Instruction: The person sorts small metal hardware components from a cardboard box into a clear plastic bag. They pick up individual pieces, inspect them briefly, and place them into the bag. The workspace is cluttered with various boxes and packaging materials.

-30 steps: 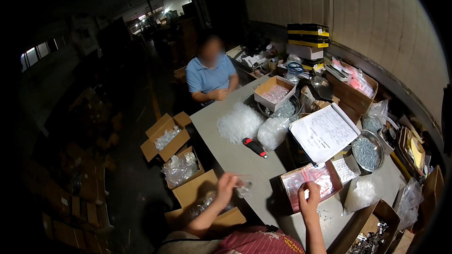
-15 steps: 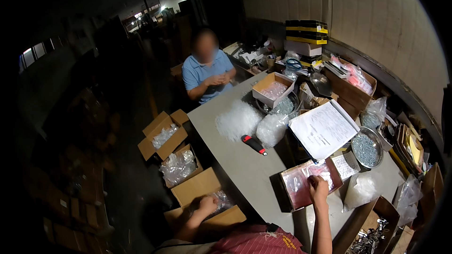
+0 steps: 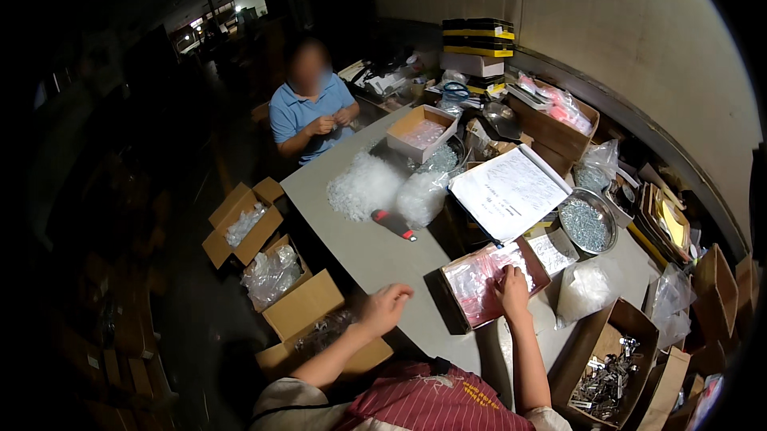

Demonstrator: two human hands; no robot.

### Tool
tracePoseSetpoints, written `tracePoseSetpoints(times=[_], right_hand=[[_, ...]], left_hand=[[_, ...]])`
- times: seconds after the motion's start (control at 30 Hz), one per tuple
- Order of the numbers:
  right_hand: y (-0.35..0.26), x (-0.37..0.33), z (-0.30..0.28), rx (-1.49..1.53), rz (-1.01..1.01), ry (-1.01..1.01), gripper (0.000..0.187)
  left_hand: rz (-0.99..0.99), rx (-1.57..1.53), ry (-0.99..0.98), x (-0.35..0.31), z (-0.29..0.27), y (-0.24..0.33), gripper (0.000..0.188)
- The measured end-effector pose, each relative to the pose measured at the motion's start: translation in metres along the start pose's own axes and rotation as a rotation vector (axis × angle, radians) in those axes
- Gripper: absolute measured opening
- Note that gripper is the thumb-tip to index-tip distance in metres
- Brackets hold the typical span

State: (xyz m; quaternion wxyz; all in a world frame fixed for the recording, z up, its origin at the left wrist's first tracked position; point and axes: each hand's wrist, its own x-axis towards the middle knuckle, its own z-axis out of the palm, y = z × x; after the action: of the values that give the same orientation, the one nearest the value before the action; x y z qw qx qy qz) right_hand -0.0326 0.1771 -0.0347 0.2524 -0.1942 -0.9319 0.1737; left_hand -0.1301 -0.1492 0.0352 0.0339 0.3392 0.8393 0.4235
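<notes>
My left hand [image 3: 385, 309] is over the near left edge of the table, beside an open cardboard box [image 3: 304, 303] with clear plastic packets in it. Its fingers are loosely stretched and I see nothing in them. My right hand [image 3: 511, 286] reaches into a shallow box [image 3: 447, 291] of flat clear and pink plastic bags [image 3: 473, 278]. Those fingers are pinched together at the bags; whatever is between them is too small to make out. Right beside this box lie a small written paper [image 3: 553, 250] and a tied-looking bag of white pieces [image 3: 587, 291].
A red and black cutter [image 3: 393, 224] lies by a heap of clear plastic pieces [image 3: 363, 183]. A written pad [image 3: 510, 191] and a metal bowl of small screws [image 3: 588, 223] stand beyond. A box of metal parts [image 3: 611, 375] is at right. A co-worker [image 3: 311, 115] sits across.
My left hand has risen out of the cardboard box and moved right, to the table edge. My right hand remains in the box of bags. The whole view has shifted.
</notes>
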Motion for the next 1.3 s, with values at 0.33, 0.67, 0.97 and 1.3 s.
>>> tracePoseSetpoints(times=[0.33,0.67,0.97,1.3], right_hand=[[-0.001,-0.011,-0.034,0.41,0.088,0.138,0.022],[-0.039,-0.018,-0.07,1.26,0.34,0.108,0.031],[-0.076,-0.044,-0.094,1.391,0.388,-0.068,0.016],[-0.068,-0.055,-0.108,1.453,0.457,0.022,0.029]], left_hand=[[0.032,-0.156,-0.025,-0.017,0.038,0.014,0.016],[0.052,-0.463,-0.108,0.01,0.064,0.021,0.029],[-0.163,-1.128,-0.41,0.056,0.066,0.093,0.045],[-0.198,-1.14,-0.318,0.045,0.078,0.093,0.041]])
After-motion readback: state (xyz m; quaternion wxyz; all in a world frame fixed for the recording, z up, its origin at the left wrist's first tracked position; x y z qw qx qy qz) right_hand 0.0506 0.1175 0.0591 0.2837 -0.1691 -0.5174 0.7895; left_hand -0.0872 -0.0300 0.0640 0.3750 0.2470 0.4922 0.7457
